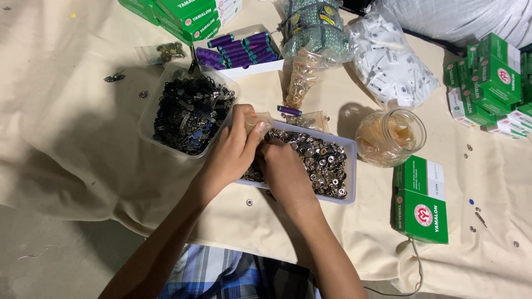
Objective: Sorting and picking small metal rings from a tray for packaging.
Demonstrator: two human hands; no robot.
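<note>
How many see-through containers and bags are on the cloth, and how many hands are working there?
Clear plastic tubs: 2, one of dark metal bits, one of silver snaps
Clear jars: 1
Clear bags: 4, white pieces, green rolls, gold snaps, a small one of dark bits
Hands: 2, left hand holding a small clear bag, right hand in the snaps
Total: 9

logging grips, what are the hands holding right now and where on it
The left hand pinches a small clear plastic bag by its upper edge. The right hand rests in the tray of metal snaps; its grip is hidden.
</note>
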